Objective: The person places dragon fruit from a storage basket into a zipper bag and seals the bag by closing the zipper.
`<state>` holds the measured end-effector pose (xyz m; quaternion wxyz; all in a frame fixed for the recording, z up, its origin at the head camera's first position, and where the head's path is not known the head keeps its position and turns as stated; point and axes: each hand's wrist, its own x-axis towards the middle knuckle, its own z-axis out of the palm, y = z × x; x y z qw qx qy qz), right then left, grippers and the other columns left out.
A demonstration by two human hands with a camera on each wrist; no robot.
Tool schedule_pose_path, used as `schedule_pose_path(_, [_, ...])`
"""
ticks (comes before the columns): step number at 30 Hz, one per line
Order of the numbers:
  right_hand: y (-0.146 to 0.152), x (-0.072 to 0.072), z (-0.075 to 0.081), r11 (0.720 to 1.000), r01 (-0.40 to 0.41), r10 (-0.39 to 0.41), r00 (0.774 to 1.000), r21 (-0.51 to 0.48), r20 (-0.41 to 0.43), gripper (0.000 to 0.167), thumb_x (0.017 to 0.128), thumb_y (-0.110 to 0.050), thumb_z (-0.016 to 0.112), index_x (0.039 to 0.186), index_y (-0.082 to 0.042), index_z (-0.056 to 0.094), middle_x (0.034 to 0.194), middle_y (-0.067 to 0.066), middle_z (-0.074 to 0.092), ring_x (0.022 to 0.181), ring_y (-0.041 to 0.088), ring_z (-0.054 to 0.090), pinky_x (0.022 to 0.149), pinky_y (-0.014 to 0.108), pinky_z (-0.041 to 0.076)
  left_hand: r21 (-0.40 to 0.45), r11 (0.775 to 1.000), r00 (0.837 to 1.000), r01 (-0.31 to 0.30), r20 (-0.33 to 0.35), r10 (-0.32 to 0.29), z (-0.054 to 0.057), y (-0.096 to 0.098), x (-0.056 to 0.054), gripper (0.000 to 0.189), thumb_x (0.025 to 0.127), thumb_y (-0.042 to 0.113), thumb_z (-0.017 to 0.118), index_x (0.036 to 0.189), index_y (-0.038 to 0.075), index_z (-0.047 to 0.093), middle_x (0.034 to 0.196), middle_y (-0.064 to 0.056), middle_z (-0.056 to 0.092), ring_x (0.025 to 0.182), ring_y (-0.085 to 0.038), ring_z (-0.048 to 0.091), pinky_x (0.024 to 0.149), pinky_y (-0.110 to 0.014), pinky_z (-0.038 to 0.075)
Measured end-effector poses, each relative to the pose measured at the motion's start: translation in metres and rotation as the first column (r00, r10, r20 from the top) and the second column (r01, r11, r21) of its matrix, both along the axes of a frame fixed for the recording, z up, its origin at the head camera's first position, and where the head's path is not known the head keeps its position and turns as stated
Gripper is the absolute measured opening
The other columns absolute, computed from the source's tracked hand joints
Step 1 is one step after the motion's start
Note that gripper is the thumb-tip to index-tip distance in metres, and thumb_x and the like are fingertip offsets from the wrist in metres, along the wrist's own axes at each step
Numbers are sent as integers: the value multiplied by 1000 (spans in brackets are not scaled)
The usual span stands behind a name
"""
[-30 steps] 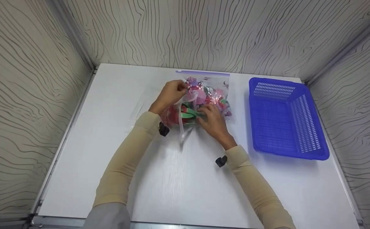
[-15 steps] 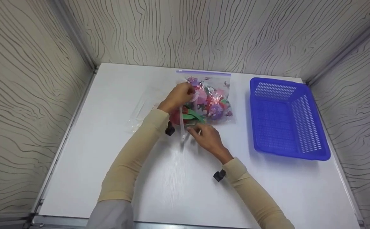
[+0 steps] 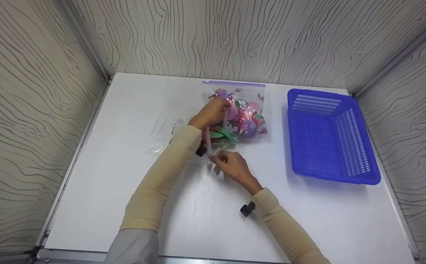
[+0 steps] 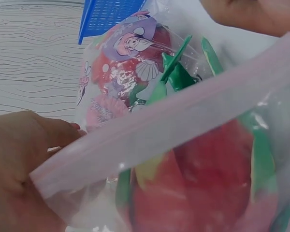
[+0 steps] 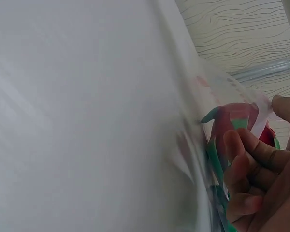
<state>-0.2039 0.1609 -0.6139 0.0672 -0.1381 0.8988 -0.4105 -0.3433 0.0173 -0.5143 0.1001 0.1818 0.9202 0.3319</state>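
Note:
A clear zip bag with a pale pink zip strip point(image 4: 179, 121) holds a red dragon fruit point(image 4: 203, 179) with green leaf-like tips, which poke out past the strip. My left hand point(image 3: 213, 112) pinches the strip's far end. In the left wrist view, its fingers point(image 4: 63, 133) lie behind that end. At the strip's near end, my right hand point(image 3: 233, 167) pinches the bag's edge; in the right wrist view its thumb touches the strip and the other fingers are curled. Behind them lies a second zip bag point(image 3: 249, 97) with a purple zip and printed cartoon figures, filled with pink, red and purple things.
A blue plastic basket point(image 3: 315, 146) with slotted walls stands on the right of the white table point(image 3: 198, 212). Wood-patterned panels point(image 3: 213, 40) enclose the table at the back and both sides. The clear bag's body spreads to the left under my left forearm.
My left hand has moved right and slightly nearer along the strip. My right hand has left the green tips and come down and left to the strip's near end.

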Motion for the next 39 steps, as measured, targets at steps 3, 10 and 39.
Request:
schedule_pose_path(3, [-3, 1, -1, 1000, -5, 6, 1000, -26, 12, 43, 103, -54, 64, 86, -17, 76, 74, -6, 73, 67, 9, 61, 65, 30, 49, -2, 1000, 1000, 17, 3, -17, -2, 1, 0, 33, 110, 9, 53, 140, 8, 69, 142, -10, 68, 135, -27, 62, 115, -42, 53])
schedule_pose_path(10, [-11, 4, -1, 996, -18, 21, 999, -89, 36, 29, 105, -36, 66, 91, -12, 77, 80, -1, 75, 71, 10, 62, 69, 29, 52, -12, 1000, 1000, 12, -4, -12, -5, 0, -1, 30, 111, 10, 53, 135, 7, 71, 136, -11, 67, 128, -26, 60, 114, -42, 53])
schedule_pose_path(39, [-4, 3, 3, 974, 103, -117, 991, -201, -60, 20, 97, -17, 71, 79, -9, 70, 71, 3, 72, 62, 7, 58, 55, 22, 44, -6, 997, 997, -73, -34, 73, -1, -23, -3, 20, 107, 9, 57, 119, 9, 73, 119, -9, 72, 107, -23, 66, 100, -42, 58])
